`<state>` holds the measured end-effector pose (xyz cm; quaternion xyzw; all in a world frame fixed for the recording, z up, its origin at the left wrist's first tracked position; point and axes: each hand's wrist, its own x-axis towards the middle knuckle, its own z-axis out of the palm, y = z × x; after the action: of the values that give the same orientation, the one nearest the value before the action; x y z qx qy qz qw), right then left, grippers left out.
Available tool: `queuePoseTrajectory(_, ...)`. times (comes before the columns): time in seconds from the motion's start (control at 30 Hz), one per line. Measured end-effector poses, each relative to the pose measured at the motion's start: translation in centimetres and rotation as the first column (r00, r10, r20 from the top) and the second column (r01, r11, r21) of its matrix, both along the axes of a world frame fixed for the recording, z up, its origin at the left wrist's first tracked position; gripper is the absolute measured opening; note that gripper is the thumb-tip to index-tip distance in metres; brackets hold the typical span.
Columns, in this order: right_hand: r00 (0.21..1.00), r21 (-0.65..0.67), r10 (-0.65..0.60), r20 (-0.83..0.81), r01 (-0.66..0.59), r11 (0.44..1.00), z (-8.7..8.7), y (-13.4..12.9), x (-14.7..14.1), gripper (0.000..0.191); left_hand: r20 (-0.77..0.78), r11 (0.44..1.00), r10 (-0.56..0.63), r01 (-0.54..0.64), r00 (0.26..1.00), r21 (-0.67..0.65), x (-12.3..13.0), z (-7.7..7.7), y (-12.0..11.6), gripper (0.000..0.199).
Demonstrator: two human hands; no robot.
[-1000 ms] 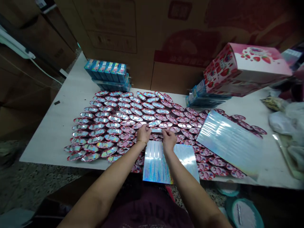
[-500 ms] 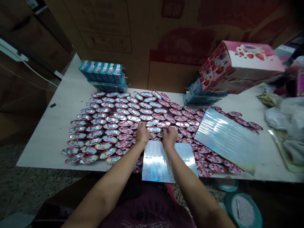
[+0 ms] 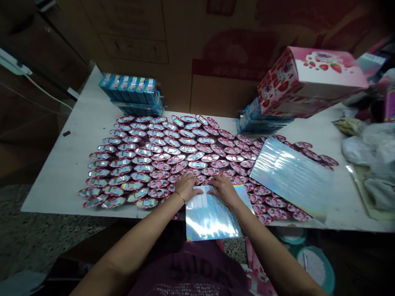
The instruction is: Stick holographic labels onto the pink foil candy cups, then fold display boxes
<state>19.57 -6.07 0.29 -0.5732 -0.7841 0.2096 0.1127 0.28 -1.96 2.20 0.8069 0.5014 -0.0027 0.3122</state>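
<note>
My left hand and my right hand are at the far edge of a shiny holographic sticker sheet near the table's front edge. Both thumbs lie over the sheet and point toward each other, while the fingers bend around its far edge, their tips partly hidden. Part of another shiny sheet shows under my right wrist. Many oval pink-and-red pieces stand in close rows around my hands. Those on the left carry shiny silver tops; several near my hands show bare pink tops.
A larger holographic sheet lies over pieces at the right. Behind stand blue packs, more blue packs and a strawberry-print box. A big carton closes off the back. Plastic bags sit far right; round tubs stand below.
Both hands have come back from the pieces toward me, onto the sheet's far edge. The near sheet now spreads wider to the right. The view has shifted slightly.
</note>
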Motion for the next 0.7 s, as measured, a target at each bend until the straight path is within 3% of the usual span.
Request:
queuePoseTrajectory(0.13,0.998,0.014,-0.015,-0.069,0.016,1.000,-0.1,0.1,-0.1,0.014,-0.020,1.000,0.000,0.001,1.000,0.019,-0.3,-0.4,-0.7,0.039)
queuePoseTrajectory(0.23,0.993,0.096,-0.001,-0.117,0.012,0.995,-0.2,0.5,-0.3,0.013,0.015,1.000,0.009,-0.009,1.000,0.010,0.1,-0.8,-0.6,0.024)
queuePoseTrajectory(0.43,0.992,0.331,0.095,0.082,-0.117,0.936,-1.0,-0.4,-0.1,0.026,0.084,0.996,0.077,-0.074,0.993,-0.040,0.7,-1.3,-0.1,0.024)
queuePoseTrajectory(0.53,0.988,0.390,0.123,0.097,-0.151,0.908,-1.1,-1.3,0.2,0.026,0.082,0.997,0.073,-0.071,0.994,-0.030,1.0,-1.2,-0.1,0.025)
queuePoseTrajectory(0.63,0.989,0.384,0.144,0.040,-0.149,0.911,0.3,-1.6,0.4,0.022,0.051,0.999,0.054,-0.053,0.997,-0.008,1.2,-1.2,-0.1,0.025)
queuePoseTrajectory(0.7,0.994,0.337,0.091,-0.059,-0.065,0.939,2.1,-1.5,0.5,0.019,0.031,0.999,0.044,-0.045,0.999,0.016,1.2,-1.2,-0.2,0.025)
